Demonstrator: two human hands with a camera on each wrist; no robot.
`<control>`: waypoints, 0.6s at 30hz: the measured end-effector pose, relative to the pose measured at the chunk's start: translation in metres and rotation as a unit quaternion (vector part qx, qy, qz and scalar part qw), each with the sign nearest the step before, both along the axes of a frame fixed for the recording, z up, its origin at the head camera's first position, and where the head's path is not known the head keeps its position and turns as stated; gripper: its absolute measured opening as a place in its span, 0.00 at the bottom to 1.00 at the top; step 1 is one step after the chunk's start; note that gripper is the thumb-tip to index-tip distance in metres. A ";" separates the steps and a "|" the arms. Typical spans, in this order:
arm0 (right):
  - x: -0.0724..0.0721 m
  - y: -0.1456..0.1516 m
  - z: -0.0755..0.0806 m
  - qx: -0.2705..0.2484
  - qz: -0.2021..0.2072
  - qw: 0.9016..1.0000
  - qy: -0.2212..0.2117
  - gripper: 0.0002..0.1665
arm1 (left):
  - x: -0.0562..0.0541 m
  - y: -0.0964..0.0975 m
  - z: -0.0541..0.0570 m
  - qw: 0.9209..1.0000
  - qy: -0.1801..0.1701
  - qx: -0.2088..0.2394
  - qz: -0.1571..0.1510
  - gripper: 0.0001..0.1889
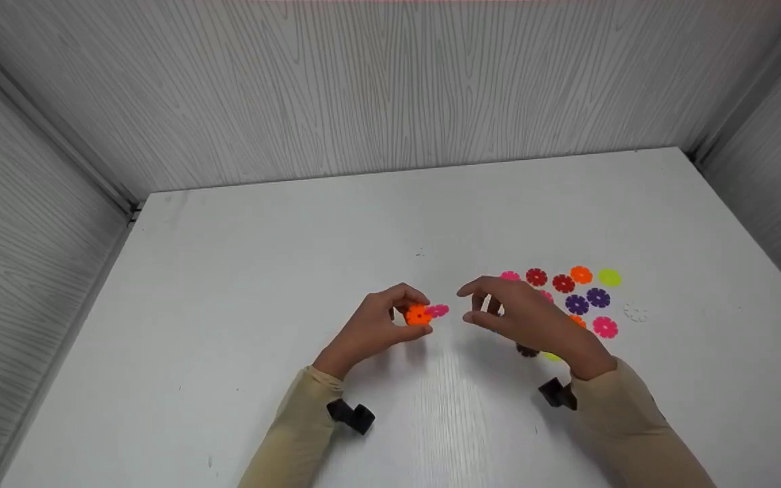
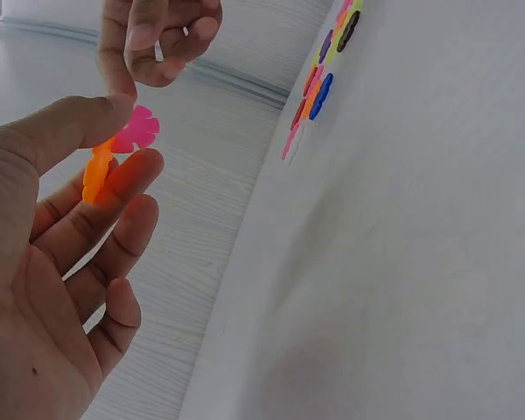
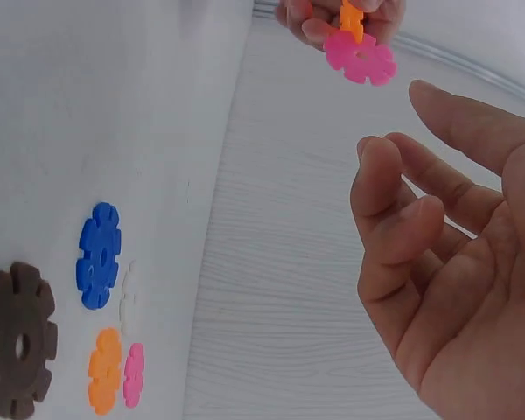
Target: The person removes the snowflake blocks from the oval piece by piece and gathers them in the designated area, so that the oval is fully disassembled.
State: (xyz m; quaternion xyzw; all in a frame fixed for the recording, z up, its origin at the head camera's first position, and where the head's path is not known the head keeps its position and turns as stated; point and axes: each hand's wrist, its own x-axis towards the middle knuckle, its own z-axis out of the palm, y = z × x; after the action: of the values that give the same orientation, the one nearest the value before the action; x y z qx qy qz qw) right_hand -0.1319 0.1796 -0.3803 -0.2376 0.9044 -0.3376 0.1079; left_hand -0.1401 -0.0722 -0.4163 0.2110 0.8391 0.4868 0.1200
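Between thumb and fingers my left hand [image 1: 384, 318] pinches an orange notched disc [image 1: 418, 315], raised above the table. A pink notched disc [image 1: 438, 310] is slotted into its right side at an angle, as the right wrist view also shows with the pink disc [image 3: 360, 58] facing the camera. To the right, my right hand [image 1: 526, 315] hovers apart from the pair, its fingers loosely bent and nothing between thumb and fingertips. Below that hand in the right wrist view lie a blue disc [image 3: 99, 256] and a brown disc [image 3: 19, 341].
Several loose discs are spread on the white table [image 1: 262, 271] right of centre, among them a purple disc [image 1: 598, 297], a yellow disc [image 1: 609, 277] and a white disc [image 1: 635, 312]. My right forearm covers part of the group. Grey wood-grain panels [image 1: 377, 81] enclose the table.
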 end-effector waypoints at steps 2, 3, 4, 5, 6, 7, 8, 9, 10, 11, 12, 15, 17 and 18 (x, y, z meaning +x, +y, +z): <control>0.001 -0.002 -0.001 -0.008 0.011 1.000 0.008 0.21 | 0.000 0.001 -0.001 1.000 0.015 0.004 -0.004 0.16; 0.001 -0.003 -0.002 -0.010 0.017 1.000 0.012 0.21 | 0.000 0.001 -0.001 1.000 0.022 0.007 -0.005 0.16; 0.001 -0.004 -0.003 -0.012 0.021 1.000 0.015 0.22 | 0.001 0.002 0.000 1.000 0.028 0.010 -0.006 0.16; 0.002 -0.005 -0.004 -0.014 0.024 0.999 0.016 0.22 | 0.001 0.002 0.000 0.999 0.034 0.014 -0.007 0.16; 0.002 -0.007 -0.004 -0.015 0.026 0.999 0.018 0.22 | 0.002 0.003 0.001 0.999 0.040 0.017 -0.008 0.16; 0.002 -0.008 -0.005 -0.015 0.028 0.999 0.022 0.21 | 0.003 0.004 0.001 0.999 0.044 0.020 -0.010 0.16; 0.003 -0.009 -0.006 -0.016 0.029 0.999 0.025 0.20 | 0.003 0.004 0.002 0.998 0.050 0.022 -0.011 0.16; 0.003 -0.010 -0.006 -0.019 0.030 0.999 0.027 0.20 | 0.004 0.005 0.002 0.998 0.054 0.024 -0.014 0.16; 0.004 -0.011 -0.006 -0.023 0.032 0.999 0.029 0.19 | 0.004 0.005 0.003 0.998 0.058 0.026 -0.016 0.15; 0.004 -0.012 -0.007 -0.027 0.034 0.999 0.031 0.18 | 0.005 0.006 0.003 0.998 0.061 0.027 -0.018 0.15; 0.005 -0.013 -0.007 -0.030 0.037 0.998 0.034 0.17 | 0.005 0.006 0.002 0.997 0.065 0.027 -0.021 0.15; 0.006 -0.015 -0.007 -0.034 0.039 0.998 0.043 0.15 | 0.006 0.007 0.003 0.997 0.070 0.025 -0.025 0.15; 0.007 -0.016 -0.007 -0.034 0.039 0.997 0.052 0.15 | 0.006 0.008 0.003 0.997 0.070 0.025 -0.028 0.16; 0.008 -0.017 -0.007 -0.034 0.037 0.997 0.055 0.14 | 0.007 0.008 0.003 0.997 0.071 0.026 -0.030 0.16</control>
State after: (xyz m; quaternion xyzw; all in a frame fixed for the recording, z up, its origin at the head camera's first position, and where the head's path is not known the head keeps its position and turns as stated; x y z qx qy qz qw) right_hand -0.1243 0.1627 -0.3872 -0.2929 0.8877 -0.3499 0.0620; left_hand -0.1335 -0.0642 -0.4137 0.2729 0.8258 0.4886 0.0694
